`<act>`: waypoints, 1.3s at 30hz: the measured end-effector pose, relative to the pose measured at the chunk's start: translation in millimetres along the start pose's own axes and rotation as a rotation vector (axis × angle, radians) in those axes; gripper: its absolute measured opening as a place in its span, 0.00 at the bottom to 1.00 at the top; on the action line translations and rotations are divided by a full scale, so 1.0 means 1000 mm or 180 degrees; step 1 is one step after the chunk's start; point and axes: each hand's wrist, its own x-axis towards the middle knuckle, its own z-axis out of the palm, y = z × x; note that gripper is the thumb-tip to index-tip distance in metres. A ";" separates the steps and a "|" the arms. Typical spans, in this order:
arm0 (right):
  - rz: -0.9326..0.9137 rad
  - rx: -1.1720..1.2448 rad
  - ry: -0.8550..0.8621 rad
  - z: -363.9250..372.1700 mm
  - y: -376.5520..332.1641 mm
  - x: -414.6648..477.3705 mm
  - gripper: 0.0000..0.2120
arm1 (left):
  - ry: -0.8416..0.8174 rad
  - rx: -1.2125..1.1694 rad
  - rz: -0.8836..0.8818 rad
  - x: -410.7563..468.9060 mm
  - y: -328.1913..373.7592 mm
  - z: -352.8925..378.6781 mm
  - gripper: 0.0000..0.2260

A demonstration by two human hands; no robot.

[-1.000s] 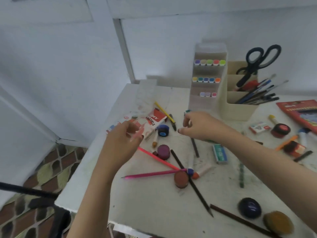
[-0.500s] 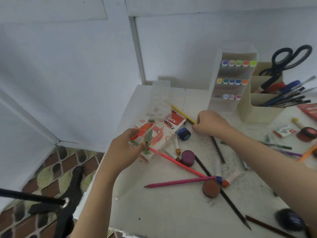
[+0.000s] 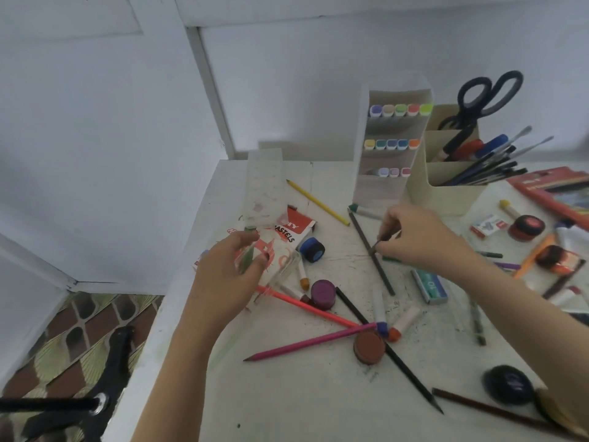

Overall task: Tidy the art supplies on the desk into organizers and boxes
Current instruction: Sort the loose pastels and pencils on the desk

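My left hand (image 3: pixel 228 272) grips the near end of a long clear plastic tray (image 3: pixel 266 186), just over the red-and-white pastels box (image 3: pixel 294 229). A green stick shows through the tray by my fingers. My right hand (image 3: pixel 414 239) is at the desk's middle and pinches a small dark stick (image 3: pixel 384 239) right above a long dark pencil (image 3: pixel 371 250). Loose on the white desk (image 3: pixel 287 393) lie a pink pencil (image 3: pixel 306 342), a coral pencil (image 3: pixel 314 311), a yellow pencil (image 3: pixel 318 202) and a black pencil (image 3: pixel 392 355).
At the back stand a white marker organizer (image 3: pixel 377 193) and a beige pen holder (image 3: pixel 446 189) with black scissors (image 3: pixel 478 97). Paint pots: blue (image 3: pixel 313 250), purple (image 3: pixel 322 293), brown (image 3: pixel 369 347). A red pencil box (image 3: pixel 554 186) lies far right. The desk edge runs along the left.
My right hand has moved right from the yellow pencil and now pinches a small dark stick. My left hand keeps hold of the clear tray over the pastels box.
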 end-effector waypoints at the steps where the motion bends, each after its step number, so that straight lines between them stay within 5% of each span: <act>1: 0.0024 0.0078 0.0012 -0.003 0.004 -0.005 0.07 | 0.0080 0.0065 0.0071 0.000 0.005 0.003 0.13; 14: 0.0392 0.0822 0.0284 -0.077 0.080 -0.093 0.09 | -0.0196 -0.0083 0.0428 -0.006 0.072 0.075 0.13; 30: 0.0880 -0.0174 -0.0780 -0.094 0.164 -0.177 0.11 | -0.0476 -0.0133 0.0735 -0.031 0.144 0.154 0.14; 39: 0.0683 -0.0204 -0.0815 -0.090 0.173 -0.192 0.12 | -0.0395 -0.0255 0.0581 -0.037 0.152 0.160 0.13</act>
